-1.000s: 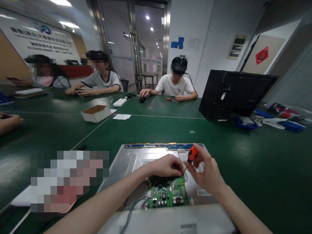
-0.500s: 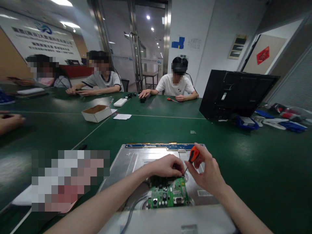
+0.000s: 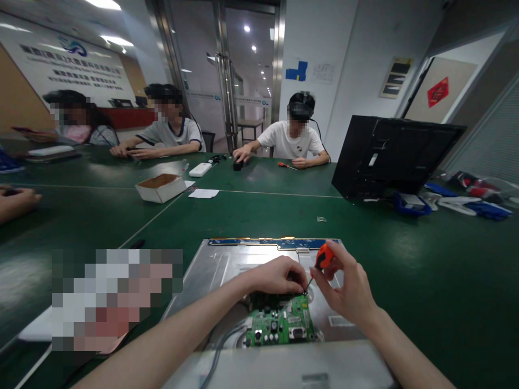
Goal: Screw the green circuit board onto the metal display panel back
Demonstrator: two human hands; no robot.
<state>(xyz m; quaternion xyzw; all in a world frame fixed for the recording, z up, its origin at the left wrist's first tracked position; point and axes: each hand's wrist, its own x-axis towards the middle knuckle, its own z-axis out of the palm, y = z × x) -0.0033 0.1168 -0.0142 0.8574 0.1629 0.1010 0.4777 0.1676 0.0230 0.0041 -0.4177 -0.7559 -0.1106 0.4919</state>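
Note:
My right hand (image 3: 348, 283) grips a screwdriver (image 3: 323, 257) with an orange and black handle, tilted, its tip at the upper right corner of a green circuit board (image 3: 279, 324). My left hand (image 3: 279, 275) rests over the board's far edge, fingers curled and pressed together beside the screwdriver tip. Whatever those fingers hold, if anything, is hidden. The board lies on the metal back of a display panel (image 3: 235, 259). Along the panel's far edge runs a blue circuit strip (image 3: 259, 243). A grey cable (image 3: 219, 351) runs from the board's left side towards me.
A white open box (image 3: 162, 190) and a paper sheet (image 3: 204, 193) lie beyond the panel. At the right stands a black monitor (image 3: 393, 154) beside blue-handled items (image 3: 488, 209). Co-workers sit across the green table (image 3: 275, 210). One has a hand (image 3: 242, 154) on a small black object.
The screwdriver handle has tipped and turned slightly in my right hand, which shifted a little to the right. My left hand stays put. The co-worker opposite moved a hand slightly.

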